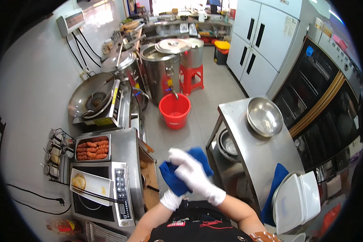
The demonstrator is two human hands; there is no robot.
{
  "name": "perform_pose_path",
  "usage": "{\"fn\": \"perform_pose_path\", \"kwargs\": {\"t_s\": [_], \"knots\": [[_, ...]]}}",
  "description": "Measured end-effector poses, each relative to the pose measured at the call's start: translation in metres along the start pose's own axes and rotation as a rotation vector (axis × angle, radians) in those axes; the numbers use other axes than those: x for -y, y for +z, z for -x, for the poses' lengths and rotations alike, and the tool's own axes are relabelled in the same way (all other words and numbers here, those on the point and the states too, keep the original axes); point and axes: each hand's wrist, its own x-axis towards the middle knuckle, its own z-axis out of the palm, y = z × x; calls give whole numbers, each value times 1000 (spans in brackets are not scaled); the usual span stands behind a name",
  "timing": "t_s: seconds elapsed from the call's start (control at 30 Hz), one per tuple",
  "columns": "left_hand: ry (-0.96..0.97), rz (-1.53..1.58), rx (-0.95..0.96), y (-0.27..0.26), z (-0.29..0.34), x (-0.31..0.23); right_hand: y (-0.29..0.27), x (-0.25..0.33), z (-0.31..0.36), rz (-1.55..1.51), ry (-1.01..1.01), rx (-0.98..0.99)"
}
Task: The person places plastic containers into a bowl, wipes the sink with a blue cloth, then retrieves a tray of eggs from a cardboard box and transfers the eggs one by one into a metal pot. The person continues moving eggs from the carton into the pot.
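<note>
A blue cloth (170,177) is bunched between my two white-gloved hands, in front of my dark apron (193,218). My right hand (192,173) lies across the top of it, fingers bent over the fabric and pressing it. Beneath the cloth is my left hand (172,199); its cuff shows, but its fingers are mostly covered by the folds. One end of the cloth spreads out past the right hand's knuckles. Both hands are held in the air between the two steel counters, touching neither.
An induction cooker (123,197) bears a white plate (94,189) with a fried egg and chopsticks. Beside it is a tray of sausages (92,150). A steel bowl (265,117) sits on the right counter (246,141); a red bucket (174,115) stands on the floor below a pot's tap.
</note>
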Motion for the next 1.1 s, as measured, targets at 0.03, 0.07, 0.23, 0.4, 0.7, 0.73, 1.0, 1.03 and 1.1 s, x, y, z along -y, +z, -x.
{"fn": "perform_pose_path", "kwargs": {"t_s": [0.03,0.07,0.23,0.4,0.7,0.73,1.0,1.03,1.1], "knots": [[89,-53,6,-5,-17,-3,-2,-7,-12,-656,174,-174],[144,-70,21,-8,-33,-6,-3,-15,-23,-1299,311,-367],[-122,449,142,3,-70,-37,25,-54,-25,129,485,-408],[-128,1077,371,46,-90,-68,16,-70,-30,469,203,-270],[-526,2206,-157,105,-145,-64,-69,-106,-105,-753,214,-809],[-370,2693,-217,124,-169,-51,-77,-111,-109,-681,231,-834],[313,3017,-40,167,-199,92,-137,-173,-103,934,-64,-605],[311,2847,-35,163,-200,107,-144,-178,-92,1096,-82,-516],[73,2204,-190,150,-192,119,-155,-183,-77,1316,-90,-392]]}}
